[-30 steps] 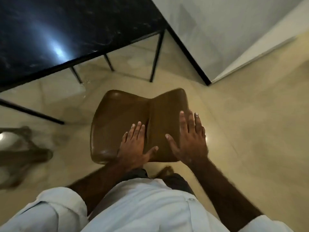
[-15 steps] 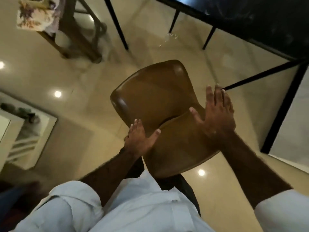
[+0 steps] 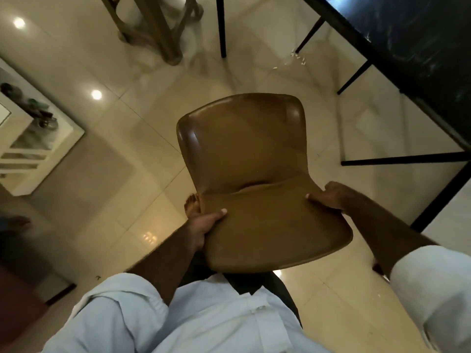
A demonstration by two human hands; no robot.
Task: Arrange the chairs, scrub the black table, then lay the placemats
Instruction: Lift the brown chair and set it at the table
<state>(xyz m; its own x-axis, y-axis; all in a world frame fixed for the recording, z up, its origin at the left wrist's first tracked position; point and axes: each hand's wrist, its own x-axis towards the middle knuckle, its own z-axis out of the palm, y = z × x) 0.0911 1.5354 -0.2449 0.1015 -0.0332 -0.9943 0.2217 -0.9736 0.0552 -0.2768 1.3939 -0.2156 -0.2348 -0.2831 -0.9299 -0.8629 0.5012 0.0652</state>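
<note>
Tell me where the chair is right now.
Head view, centre: the chair is just in front of the person, gripped at its near edges by the left hand and right hand, with the black table to its upper right.

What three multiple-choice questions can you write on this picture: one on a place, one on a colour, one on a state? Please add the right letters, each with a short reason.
1. Where in the picture is the table?
A. lower left
B. upper right
C. centre

2. What colour is the chair?
A. white
B. blue
C. brown

3. What do the left hand and the right hand do?
A. both grip the chair
B. both hang free
C. only one touches the chair

Answers:
1 B: its black top fills the upper right corner.
2 C: the whole shell of the chair is brown.
3 A: each hand holds one side edge of the chair, with the thumb on its front face.
</note>
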